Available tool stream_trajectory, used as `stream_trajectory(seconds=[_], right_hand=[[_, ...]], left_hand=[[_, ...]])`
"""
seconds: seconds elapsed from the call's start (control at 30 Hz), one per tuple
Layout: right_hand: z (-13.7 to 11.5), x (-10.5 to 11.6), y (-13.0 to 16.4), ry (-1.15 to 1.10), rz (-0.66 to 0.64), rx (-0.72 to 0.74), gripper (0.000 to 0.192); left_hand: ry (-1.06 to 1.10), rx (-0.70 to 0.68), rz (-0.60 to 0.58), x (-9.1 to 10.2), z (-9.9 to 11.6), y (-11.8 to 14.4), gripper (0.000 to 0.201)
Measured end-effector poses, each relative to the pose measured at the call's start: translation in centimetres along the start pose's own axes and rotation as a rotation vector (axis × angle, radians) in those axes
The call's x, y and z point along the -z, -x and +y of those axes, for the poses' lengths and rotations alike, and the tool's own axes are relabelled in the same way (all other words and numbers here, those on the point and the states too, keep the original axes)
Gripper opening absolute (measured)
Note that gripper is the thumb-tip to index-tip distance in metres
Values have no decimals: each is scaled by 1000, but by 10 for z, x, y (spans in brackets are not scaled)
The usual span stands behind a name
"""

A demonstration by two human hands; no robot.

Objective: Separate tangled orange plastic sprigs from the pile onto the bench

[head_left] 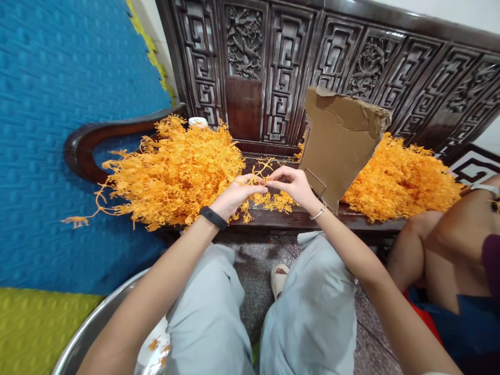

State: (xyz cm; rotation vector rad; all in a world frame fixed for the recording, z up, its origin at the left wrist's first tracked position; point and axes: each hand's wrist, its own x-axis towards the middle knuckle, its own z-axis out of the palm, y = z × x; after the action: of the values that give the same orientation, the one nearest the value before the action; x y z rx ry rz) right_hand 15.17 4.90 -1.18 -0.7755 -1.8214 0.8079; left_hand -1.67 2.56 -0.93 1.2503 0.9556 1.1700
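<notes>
Head view: we find the left hand (pixel 236 194) and right hand (pixel 292 185) together, both pinched on one orange sprig (pixel 262 172) over the bench (pixel 289 219) near its front edge. A large orange pile (pixel 175 172) lies left, a second pile (pixel 398 182) right behind a cardboard sheet (pixel 339 140). A few orange bits sit in the steel basin (pixel 97 323) near left, so we judge most work remains. Another person's knees (pixel 441 245) crowd the right; room is open between the piles.

Black wristband (pixel 213 217), silver bangle (pixel 319 212), pale grey trousers (pixel 312 307), white slipper (pixel 279 278).
</notes>
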Motion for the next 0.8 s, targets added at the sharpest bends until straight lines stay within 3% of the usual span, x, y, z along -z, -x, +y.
stream_trajectory(seconds=[0.1, 0.2, 0.37, 0.6, 0.8], right_hand=[[1, 1, 0, 39, 0, 49, 16], [1, 3, -1, 67, 14, 81, 17], [0, 1, -2, -33, -78, -77, 22], [1, -3, -3, -118, -217, -233, 26], [-5, -2, -2, -67, -239, -274, 26]], left_hand=[[-77, 66, 3, 2, -3, -1, 15], [-148, 34, -28, 4, -5, 0, 16], [-62, -56, -57, 4, -3, 2, 10], [-57, -32, -133, 9, -7, -1, 8], [-259, -116, -166, 11, -1, 7, 13]])
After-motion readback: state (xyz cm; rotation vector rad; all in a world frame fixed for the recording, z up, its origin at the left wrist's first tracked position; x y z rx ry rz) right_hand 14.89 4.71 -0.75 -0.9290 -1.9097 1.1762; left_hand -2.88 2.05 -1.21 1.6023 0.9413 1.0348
